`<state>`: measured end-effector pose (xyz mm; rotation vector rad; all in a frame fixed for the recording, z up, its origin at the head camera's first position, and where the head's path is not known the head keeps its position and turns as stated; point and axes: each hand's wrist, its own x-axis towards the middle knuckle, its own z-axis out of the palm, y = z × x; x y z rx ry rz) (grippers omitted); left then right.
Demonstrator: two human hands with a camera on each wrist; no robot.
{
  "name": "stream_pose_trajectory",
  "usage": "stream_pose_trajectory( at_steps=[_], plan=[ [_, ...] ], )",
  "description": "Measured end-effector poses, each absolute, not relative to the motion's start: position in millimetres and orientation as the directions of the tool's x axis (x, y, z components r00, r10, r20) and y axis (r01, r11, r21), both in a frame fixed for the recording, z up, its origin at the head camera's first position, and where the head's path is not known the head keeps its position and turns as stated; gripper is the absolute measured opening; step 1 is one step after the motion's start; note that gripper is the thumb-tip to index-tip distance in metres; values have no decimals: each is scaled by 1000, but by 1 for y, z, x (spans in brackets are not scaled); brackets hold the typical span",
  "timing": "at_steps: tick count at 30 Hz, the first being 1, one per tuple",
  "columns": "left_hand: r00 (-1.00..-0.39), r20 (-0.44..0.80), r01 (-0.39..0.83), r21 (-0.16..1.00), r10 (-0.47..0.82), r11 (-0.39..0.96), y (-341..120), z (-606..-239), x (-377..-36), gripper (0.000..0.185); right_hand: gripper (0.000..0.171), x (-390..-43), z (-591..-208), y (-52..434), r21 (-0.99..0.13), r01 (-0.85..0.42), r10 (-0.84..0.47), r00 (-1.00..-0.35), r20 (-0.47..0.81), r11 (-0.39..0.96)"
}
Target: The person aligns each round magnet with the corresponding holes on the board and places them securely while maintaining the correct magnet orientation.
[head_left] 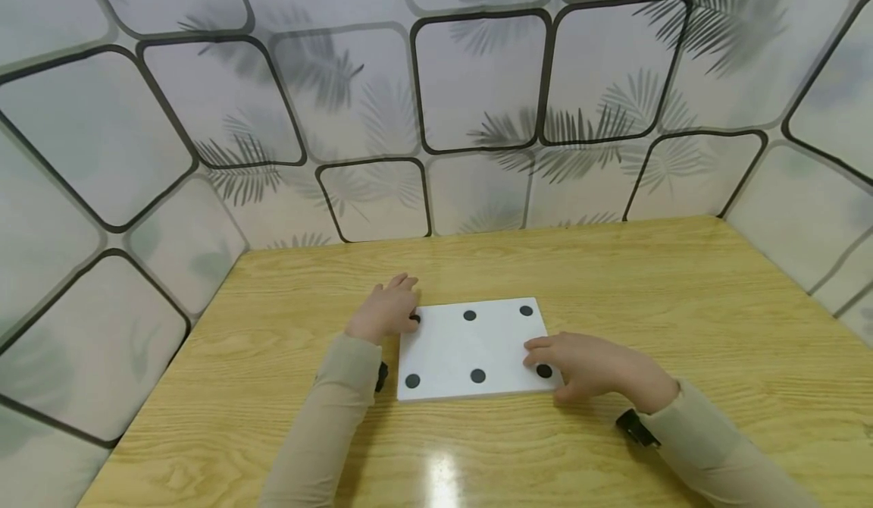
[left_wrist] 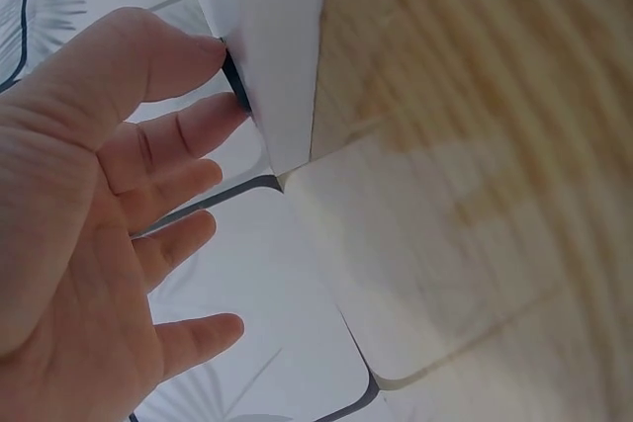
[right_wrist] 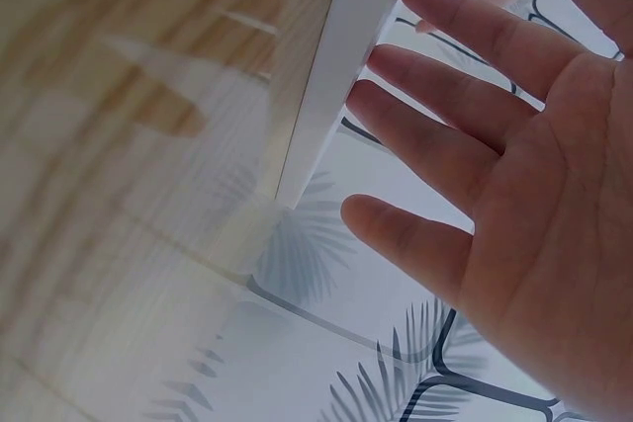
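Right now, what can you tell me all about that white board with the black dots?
The board is a flat white rectangle, fairly thick, with smooth plain edges. It looks like plastic or foam, though I cannot tell which. Six round black dots sit on top in two rows of three. It lies flat on the wooden table, near the middle. The left hand rests at its far left corner, fingers over one dot. The right hand lies on its near right corner, fingers straight, beside another dot.

We seem to sit in a small staged recording booth rather than a home: a light wooden tabletop (head_left: 614, 280) is boxed on three sides by pale panels printed with palm leaves and black rounded frames (head_left: 477, 83).
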<state>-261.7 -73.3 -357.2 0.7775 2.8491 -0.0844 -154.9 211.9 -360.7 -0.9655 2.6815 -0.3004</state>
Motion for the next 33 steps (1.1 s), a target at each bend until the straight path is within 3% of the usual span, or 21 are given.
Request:
stream_pose_trajectory(
  at_steps=[33],
  plan=[
    [-839,-182,521,3,512,854,-73,-357,-263,25,44,-155,-361,212,-290,-596,-654,-734,-181,749]
  ],
)
